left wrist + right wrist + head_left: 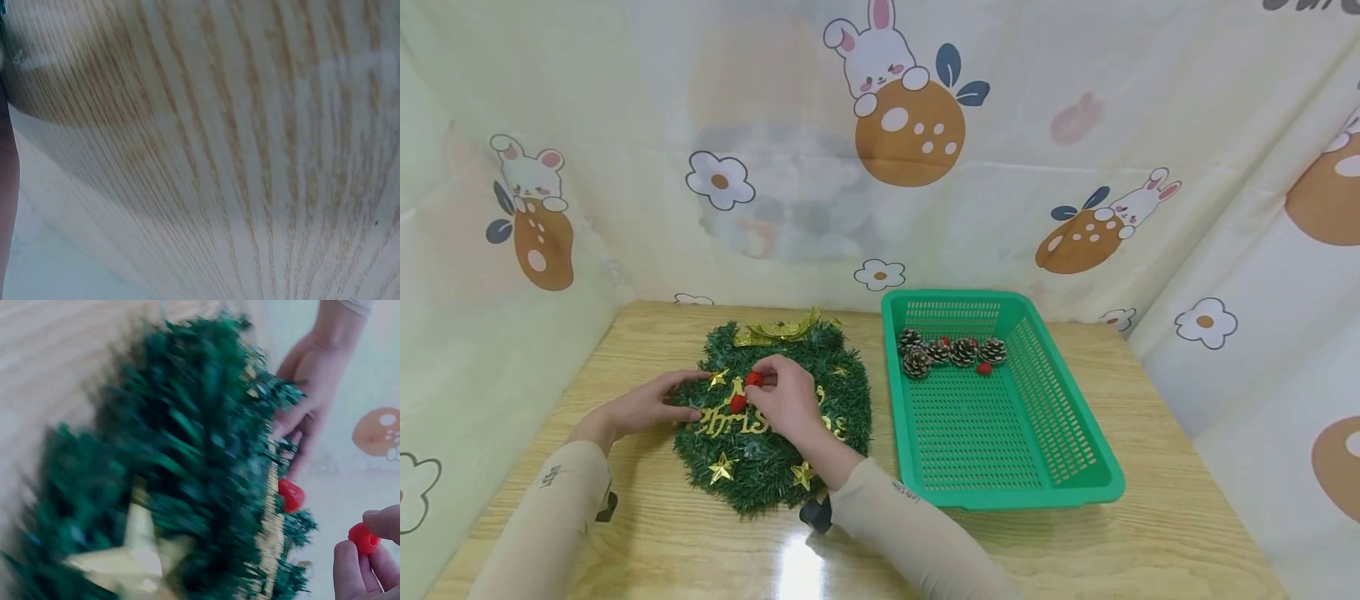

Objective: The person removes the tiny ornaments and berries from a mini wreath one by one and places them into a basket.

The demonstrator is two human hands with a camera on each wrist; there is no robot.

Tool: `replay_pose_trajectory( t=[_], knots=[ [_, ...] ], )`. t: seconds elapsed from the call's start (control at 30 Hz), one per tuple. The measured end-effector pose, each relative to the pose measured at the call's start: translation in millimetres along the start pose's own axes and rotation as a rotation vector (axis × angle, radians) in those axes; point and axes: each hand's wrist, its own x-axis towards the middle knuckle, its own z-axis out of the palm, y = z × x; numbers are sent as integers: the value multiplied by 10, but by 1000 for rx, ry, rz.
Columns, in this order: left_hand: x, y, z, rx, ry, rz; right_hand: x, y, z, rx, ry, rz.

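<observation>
Pinching red berry (754, 379), right hand (790, 400) fingers over flat wreath (775, 417), bow away, left hand (643, 407) fingers relaxed on rim.

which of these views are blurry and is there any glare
Head view: sharp, with glare on the table front edge. Left wrist view: soft, only wood grain close up. Right wrist view: wreath motion-smeared, berry in the right hand fairly clear.
</observation>
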Motion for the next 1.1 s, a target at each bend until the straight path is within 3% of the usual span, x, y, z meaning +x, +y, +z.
replay_pose_trajectory(
  t=[0.27,0.5,0.77,1.1],
  knots=[
    [-21,-25,15,6,-1,10,177,-188,-214,16,47,-22],
    [-39,-50,22,9,3,17,317,-287,-523,23,65,-51],
    [-27,-22,10,14,13,13,460,-216,-946,121,126,6],
    [-14,0,5,26,16,46,533,-33,-1533,93,252,82]
  ],
)
